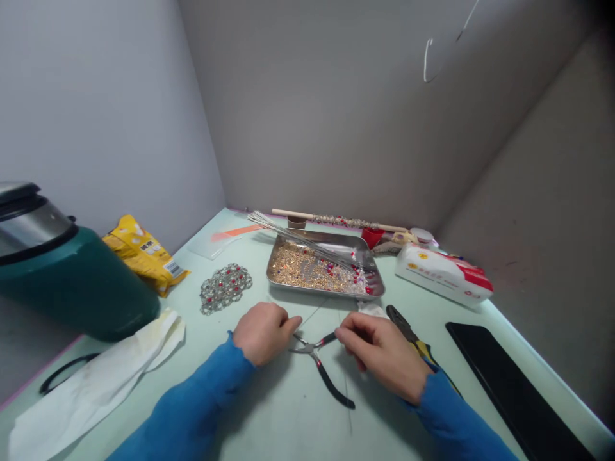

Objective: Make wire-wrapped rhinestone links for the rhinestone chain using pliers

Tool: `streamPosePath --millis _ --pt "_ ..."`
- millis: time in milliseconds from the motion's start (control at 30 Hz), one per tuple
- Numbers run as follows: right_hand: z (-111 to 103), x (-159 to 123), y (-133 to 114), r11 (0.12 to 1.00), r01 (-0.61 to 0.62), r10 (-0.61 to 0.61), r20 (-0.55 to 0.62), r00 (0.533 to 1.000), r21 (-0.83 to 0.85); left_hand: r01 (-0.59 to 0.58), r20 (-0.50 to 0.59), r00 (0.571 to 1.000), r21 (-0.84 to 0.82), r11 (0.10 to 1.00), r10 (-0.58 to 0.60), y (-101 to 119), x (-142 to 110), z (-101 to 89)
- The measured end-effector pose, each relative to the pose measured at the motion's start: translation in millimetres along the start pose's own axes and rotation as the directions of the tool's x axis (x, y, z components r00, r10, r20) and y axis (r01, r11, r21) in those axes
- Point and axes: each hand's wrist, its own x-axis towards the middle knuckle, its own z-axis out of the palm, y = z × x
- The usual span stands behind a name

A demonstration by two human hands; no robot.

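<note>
My left hand (262, 333) rests on the pale green table (269, 410) with its fingers curled, thumb and forefinger pinched near the jaws of small black-handled pliers (323, 368). A thin wire seems to run from that pinch, too fine to be sure. My right hand (382, 352) lies just right of the pliers, fingers bent, fingertips touching the upper handle. Beyond both hands stands a metal tray (283, 285) of gold and red beads with a bundle of thin wires (300, 238) lying across it.
A woven beaded mat (225, 287) lies left of the tray. A green cooker (72, 282), yellow snack bag (144, 253) and white paper (96, 378) fill the left side. Yellow-handled pliers (413, 336), a tissue pack (444, 274) and a black slab (509, 390) sit right. A beaded stick (341, 221) lies at the back.
</note>
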Motion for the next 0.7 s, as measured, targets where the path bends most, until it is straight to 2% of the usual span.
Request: streamPosePath --millis 67,133,200,233,267,300,367,433,533,600,700 --pt "6.1 0.9 0.5 0.991 0.022 -0.009 -0.105 0.994 0.131 -0.045 -0.011 0.999 -0.116 0.992 0.044 4.2 -3.9 -3.2" --pt "14.9 1.0 1.1 0.972 0.061 -0.012 -0.21 0.978 0.228 -0.105 0.086 0.984 -0.418 0.903 0.155 10.3 -7.9 -0.9" --pt "24.1 0.7 1.5 0.953 0.096 -0.018 -0.263 0.965 0.286 -0.052 0.2 0.935 -0.74 0.67 0.294 15.9 -10.6 6.2" --pt "27.8 0.6 1.6 0.949 0.108 -0.024 -0.272 0.962 0.296 0.003 0.224 0.916 -0.833 0.553 0.333 17.8 -11.2 10.3" --pt "30.5 0.7 1.8 0.95 0.118 -0.036 -0.273 0.961 0.29 0.049 0.234 0.91 -0.881 0.471 0.342 18.8 -11.1 14.0" --pt "31.9 0.9 2.0 0.956 0.126 -0.051 -0.275 0.96 0.265 0.079 0.237 0.914 -0.9 0.429 0.328 18.9 -10.4 16.7" --pt "30.7 1.4 2.9 0.982 0.137 -0.094 -0.292 0.952 0.13 0.093 0.219 0.939 -0.904 0.416 0.265 16.6 -7.8 18.2" --pt "26.2 1.2 4.1 0.983 0.148 -0.173 -0.267 0.948 -0.111 0.084 0.18 0.964 -0.904 0.419 0.196 12.9 -4.9 15.2" --pt "20.2 -2.5 6.2 0.872 0.216 -0.272 -0.068 0.96 -0.44 0.078 0.146 0.979 -0.912 0.403 0.14 8.9 -2.4 8.9" --pt "19.8 -7.0 7.2 0.799 0.265 -0.279 0.058 0.959 -0.54 0.089 0.152 0.98 -0.911 0.403 0.127 8.3 -1.9 7.0" --pt "23.3 -13.8 6.3 0.743 0.287 -0.26 0.134 0.956 -0.604 0.112 0.159 0.983 -0.913 0.393 0.09 9.6 -2.0 6.9"
